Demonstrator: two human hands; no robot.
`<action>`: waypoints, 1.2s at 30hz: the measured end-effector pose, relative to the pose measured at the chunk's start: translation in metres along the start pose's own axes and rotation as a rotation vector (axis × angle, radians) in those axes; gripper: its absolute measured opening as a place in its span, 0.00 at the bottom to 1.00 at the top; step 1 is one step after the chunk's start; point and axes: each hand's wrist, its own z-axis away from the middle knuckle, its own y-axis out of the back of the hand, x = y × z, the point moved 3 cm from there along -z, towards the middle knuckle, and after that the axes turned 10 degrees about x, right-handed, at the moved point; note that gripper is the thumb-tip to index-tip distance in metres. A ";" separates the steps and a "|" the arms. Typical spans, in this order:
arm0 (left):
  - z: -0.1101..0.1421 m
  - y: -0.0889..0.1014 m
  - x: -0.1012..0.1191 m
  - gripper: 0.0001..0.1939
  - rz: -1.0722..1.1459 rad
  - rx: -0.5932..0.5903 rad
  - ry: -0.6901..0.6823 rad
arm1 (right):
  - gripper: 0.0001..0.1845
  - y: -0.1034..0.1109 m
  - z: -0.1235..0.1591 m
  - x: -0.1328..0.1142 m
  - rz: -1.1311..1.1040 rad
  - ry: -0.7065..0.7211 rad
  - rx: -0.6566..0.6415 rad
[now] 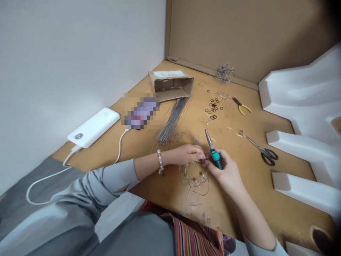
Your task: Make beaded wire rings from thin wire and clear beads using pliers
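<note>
Near the front of the table, my left hand [188,154] is closed in a pinch on the upper edge of a thin wire ring [186,175] with small beads or loops around it. My right hand [228,174] grips long-nose pliers [214,155] with teal and black handles; their jaws point away from me. The right thumb and fingertips meet the left fingertips at the ring's edge. Exactly what lies between the fingertips is hidden. Below the ring lie loose bits of wire [196,204]. Beyond my left hand is a bundle of straight grey wires [170,124].
An open cardboard box [173,94] stands at the back. Small dark rings [214,109], yellow-handled pliers [242,105] and black scissors [268,155] lie to the right. White foam blocks [293,181] line the right edge. A power bank [94,127] is cabled to a phone [141,113] at left.
</note>
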 end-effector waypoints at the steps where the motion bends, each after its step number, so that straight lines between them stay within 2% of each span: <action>1: 0.000 0.000 -0.001 0.13 0.000 0.004 0.001 | 0.14 -0.001 -0.001 0.001 0.004 0.005 0.005; 6: 0.000 0.001 -0.004 0.12 0.051 0.011 0.031 | 0.13 -0.003 -0.002 0.008 0.007 0.022 0.039; 15: 0.000 0.001 -0.007 0.12 0.188 -0.055 0.091 | 0.12 -0.004 -0.003 0.014 0.051 0.016 0.059; 22: 0.004 -0.003 -0.001 0.10 0.175 -0.079 0.137 | 0.14 -0.003 -0.002 0.018 0.065 0.047 0.069; 28: 0.005 -0.002 0.004 0.10 0.190 -0.079 0.070 | 0.12 -0.001 -0.001 0.014 0.068 0.056 0.015; 31: 0.005 -0.003 0.002 0.09 0.236 -0.089 0.055 | 0.10 0.001 -0.001 0.013 -0.012 0.038 -0.010; 33: 0.005 -0.002 0.002 0.08 0.253 -0.051 0.039 | 0.08 0.003 -0.001 0.017 -0.110 0.008 -0.021; 36: 0.005 0.006 0.005 0.10 0.139 0.108 0.036 | 0.09 0.005 -0.004 0.028 -0.283 -0.063 0.034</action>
